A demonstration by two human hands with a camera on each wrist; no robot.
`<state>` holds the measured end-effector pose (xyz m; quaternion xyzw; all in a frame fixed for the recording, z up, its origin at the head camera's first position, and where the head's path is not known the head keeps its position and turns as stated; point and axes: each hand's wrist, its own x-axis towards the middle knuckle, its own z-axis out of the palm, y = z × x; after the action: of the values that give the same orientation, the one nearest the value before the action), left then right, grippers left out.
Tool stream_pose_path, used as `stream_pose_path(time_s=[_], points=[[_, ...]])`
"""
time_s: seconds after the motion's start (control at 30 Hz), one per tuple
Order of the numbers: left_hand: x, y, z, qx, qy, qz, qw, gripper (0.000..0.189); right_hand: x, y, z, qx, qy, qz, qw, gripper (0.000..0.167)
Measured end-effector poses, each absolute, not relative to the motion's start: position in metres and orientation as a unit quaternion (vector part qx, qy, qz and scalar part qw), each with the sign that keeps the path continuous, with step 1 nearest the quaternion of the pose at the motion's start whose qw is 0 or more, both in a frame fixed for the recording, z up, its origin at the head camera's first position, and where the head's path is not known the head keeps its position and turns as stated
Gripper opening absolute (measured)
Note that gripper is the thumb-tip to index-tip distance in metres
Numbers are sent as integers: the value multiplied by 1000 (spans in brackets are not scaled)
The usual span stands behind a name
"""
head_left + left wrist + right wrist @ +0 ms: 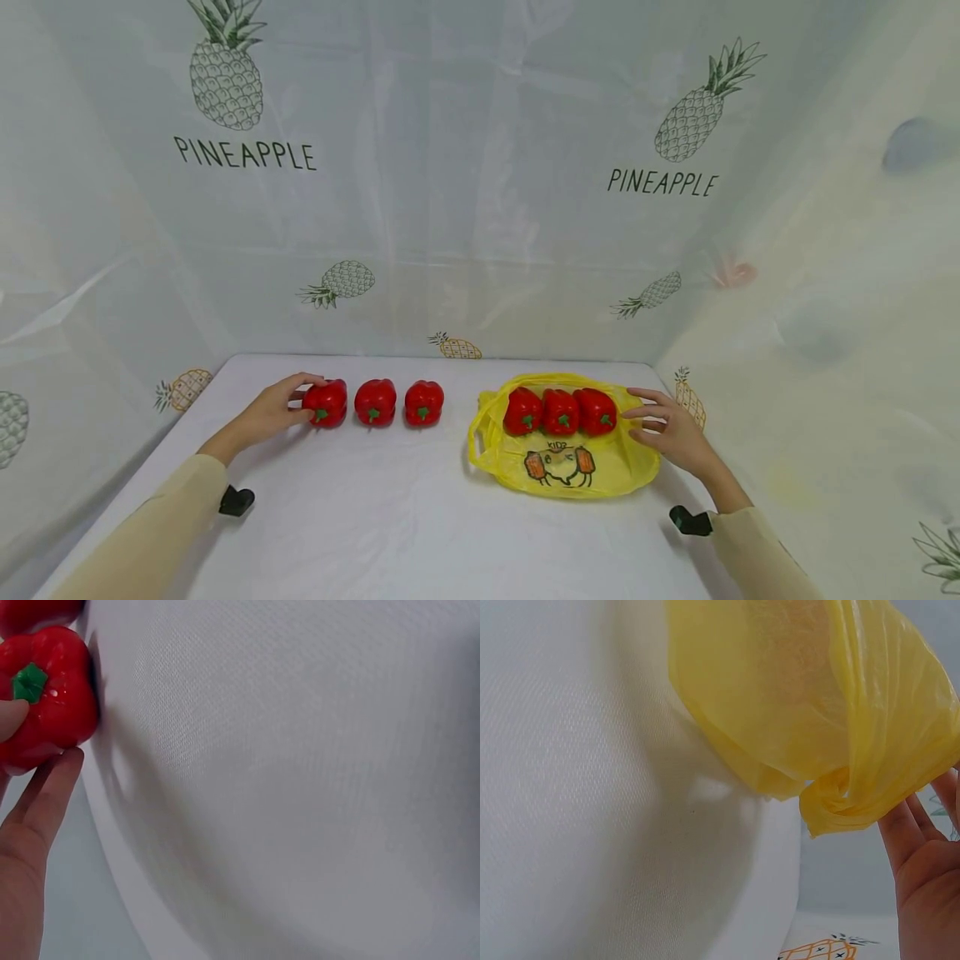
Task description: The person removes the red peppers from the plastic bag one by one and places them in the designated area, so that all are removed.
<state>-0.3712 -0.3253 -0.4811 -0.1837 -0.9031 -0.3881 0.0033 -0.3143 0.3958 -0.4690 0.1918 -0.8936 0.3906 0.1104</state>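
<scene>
In the head view my left hand (272,407) grips the leftmost red bell pepper (327,405). Its thumb lies across the front by the green stem, with fingertips against the pepper's side in the left wrist view (46,799). Two more bell peppers, a middle one (375,402) and a right one (424,403), stand in line beside it. At the right, a yellow plastic bag (622,467) lies with three red bell peppers (560,412) in a row at its mouth. My right hand (675,431) touches the bag's right edge with spread, relaxed fingers.
A white-covered table (390,525) lies beneath everything. Behind it hangs a pale curtain (465,208) printed with pineapples, and the same sheeting stands along both sides. One looped handle (480,446) of the bag points left.
</scene>
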Motion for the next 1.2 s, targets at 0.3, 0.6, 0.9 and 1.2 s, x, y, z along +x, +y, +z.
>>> stream_pose_path(time_s=[0.3, 0.6, 0.9, 1.2], points=[[-368, -328, -476, -187, -905, -383, -6, 56, -315, 396, -470, 193, -896, 384, 116, 26], [-363, -332, -465, -192, -905, -378, 20, 64, -317, 395, -472, 201, -891, 388, 120, 26], [-362, -310, -441, -225, -898, -370, 72, 65, -317, 395, -470, 192, -893, 392, 109, 26], [-354, -261, -413, -262, -881, -384, 91, 66, -316, 395, -469, 193, -891, 397, 106, 25]])
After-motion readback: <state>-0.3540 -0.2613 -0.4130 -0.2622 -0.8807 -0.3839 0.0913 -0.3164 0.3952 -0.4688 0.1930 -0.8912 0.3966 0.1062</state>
